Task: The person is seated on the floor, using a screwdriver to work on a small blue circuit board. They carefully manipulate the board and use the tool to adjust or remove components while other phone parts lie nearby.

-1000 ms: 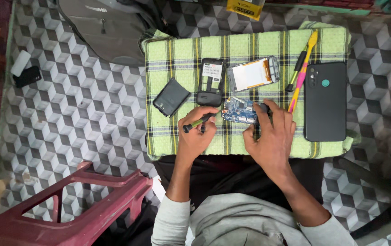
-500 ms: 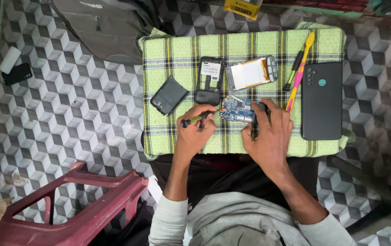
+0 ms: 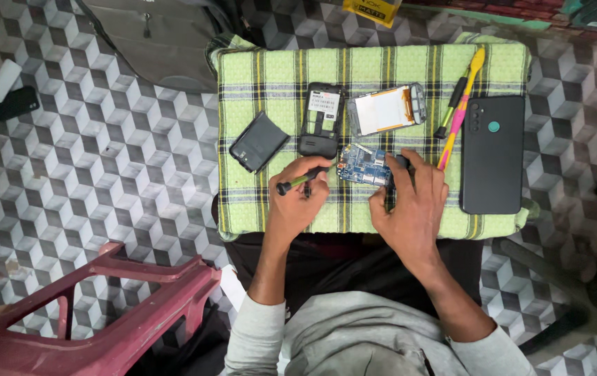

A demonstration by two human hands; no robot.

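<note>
Head view, looking down: a green plaid cloth [image 3: 375,69] is spread over a small bench. A green-handled screwdriver [image 3: 303,180] is gripped in the closed fingers of the left hand [image 3: 297,202], its tip aimed at a blue circuit board [image 3: 363,167] lying on the cloth. The board's right edge is pinned by the right hand [image 3: 410,205] — fingers curled down. A black battery [image 3: 258,142], phone frame [image 3: 320,118], screen [image 3: 385,109] and dark smartphone [image 3: 492,153] are laid around it.
</note>
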